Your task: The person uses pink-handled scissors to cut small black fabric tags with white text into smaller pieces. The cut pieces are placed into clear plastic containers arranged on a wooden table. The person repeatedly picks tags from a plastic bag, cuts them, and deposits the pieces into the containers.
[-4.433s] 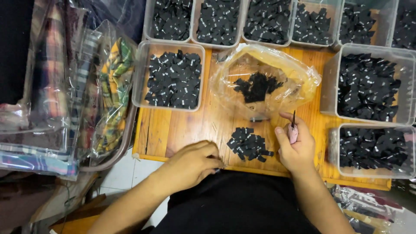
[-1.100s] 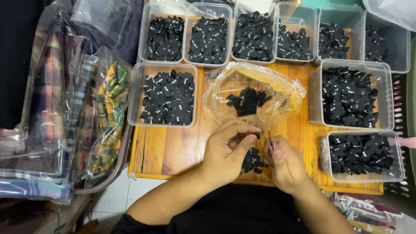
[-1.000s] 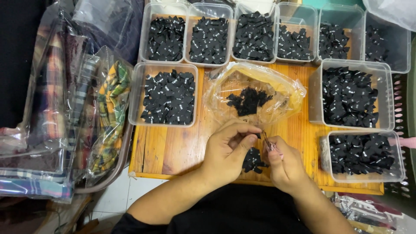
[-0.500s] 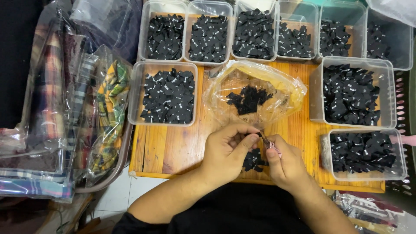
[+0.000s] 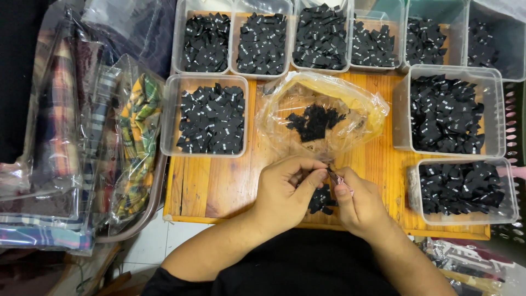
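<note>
Meeting over the near edge of the wooden table [image 5: 208, 186], the left hand [image 5: 285, 189] and right hand [image 5: 359, 200] now sit fingertip to fingertip; a few seconds ago they lay well apart, the left flat on the board edge and the right alone with its tool.

- Left hand: fingers curled, thumb and forefinger pinched on something small and dark. It looks like one black label, but it is too small to name for certain.
- Right hand: fingers clenched around a slim pinkish tool [image 5: 335, 178], its tip aimed at the left pinch. Over the last second this pairing barely shifts, only small finger adjustments.
- Small heap of black labels [image 5: 322, 200]: loose on the board, just beneath and between both hands, partly hidden by them. It looked larger earlier, though the hands now cover much of it.
- Clear plastic bag [image 5: 323, 112]: open, crumpled, just beyond the hands, with a dark clump of pieces inside.
- Clear plastic boxes: one at left centre [image 5: 205, 115], a row along the far edge [image 5: 263, 35], two at right [image 5: 455, 109] [image 5: 466, 189], all filled with black labels bearing white marks.
- Bagged plaid fabrics [image 5: 82, 148]: stacked off the table's left side.

Judgement: the change from separated hands to a close joint pinch suggests fine work on a single piece is under way, piece by piece from the heap.
</note>
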